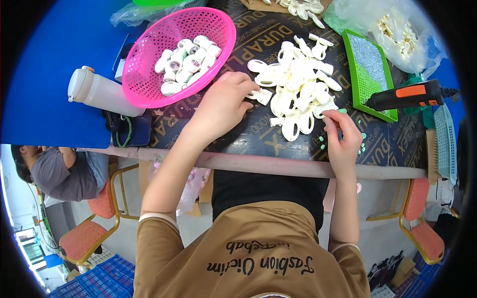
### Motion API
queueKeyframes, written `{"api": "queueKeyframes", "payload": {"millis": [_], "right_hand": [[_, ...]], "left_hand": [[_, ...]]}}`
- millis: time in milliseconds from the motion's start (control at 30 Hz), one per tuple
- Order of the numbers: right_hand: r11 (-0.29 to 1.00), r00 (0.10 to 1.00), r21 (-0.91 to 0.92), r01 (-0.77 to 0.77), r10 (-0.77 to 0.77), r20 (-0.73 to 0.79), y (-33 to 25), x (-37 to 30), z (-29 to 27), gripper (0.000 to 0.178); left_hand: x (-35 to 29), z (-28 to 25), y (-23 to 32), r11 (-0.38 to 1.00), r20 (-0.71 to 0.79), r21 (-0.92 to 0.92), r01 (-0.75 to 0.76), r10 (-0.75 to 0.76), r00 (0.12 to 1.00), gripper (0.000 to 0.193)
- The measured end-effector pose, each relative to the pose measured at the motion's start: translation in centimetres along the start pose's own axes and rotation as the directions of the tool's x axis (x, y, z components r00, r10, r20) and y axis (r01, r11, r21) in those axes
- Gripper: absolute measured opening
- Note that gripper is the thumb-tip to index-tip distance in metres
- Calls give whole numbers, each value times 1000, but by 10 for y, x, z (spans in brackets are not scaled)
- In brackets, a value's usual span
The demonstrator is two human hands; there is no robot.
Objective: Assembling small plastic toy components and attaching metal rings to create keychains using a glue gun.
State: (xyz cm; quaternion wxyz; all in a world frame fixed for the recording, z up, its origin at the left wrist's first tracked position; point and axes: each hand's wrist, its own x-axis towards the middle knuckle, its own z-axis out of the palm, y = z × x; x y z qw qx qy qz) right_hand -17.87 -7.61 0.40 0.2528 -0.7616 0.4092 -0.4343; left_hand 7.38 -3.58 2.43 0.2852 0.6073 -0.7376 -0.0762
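Note:
My left hand (223, 104) is over the table beside the pink basket, its fingers curved and its thumb apart from them. Its fingertips are at a small white plastic piece (261, 96) on the left edge of a heap of white plastic parts (300, 82). Many of these parts are hollow and oval, some ring-shaped. My right hand (344, 141) is at the near right side of the heap, thumb and forefinger pinched together. What lies in the pinch is too small to make out. Small green pieces (363, 136) are scattered beside this hand.
A pink basket (226, 30) holds several white rounded parts. Left of it lies a white bottle (107, 93). At right, a black and orange handheld tool (410, 95) rests on a green tray (355, 74) of pale granules. Behind is a clear bag (425, 52) of white parts.

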Motion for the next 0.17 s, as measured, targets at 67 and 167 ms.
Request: {"api": "queueKeyframes", "payload": {"millis": [67, 167], "right_hand": [[1000, 1000, 20, -14, 14, 14, -1, -1, 1, 9], [998, 997, 34, -44, 42, 60, -1, -3, -1, 10]], "left_hand": [[-1, 6, -5, 994, 28, 66, -84, 82, 996, 18], [-1, 5, 8, 905, 135, -200, 377, -355, 925, 15]]}}
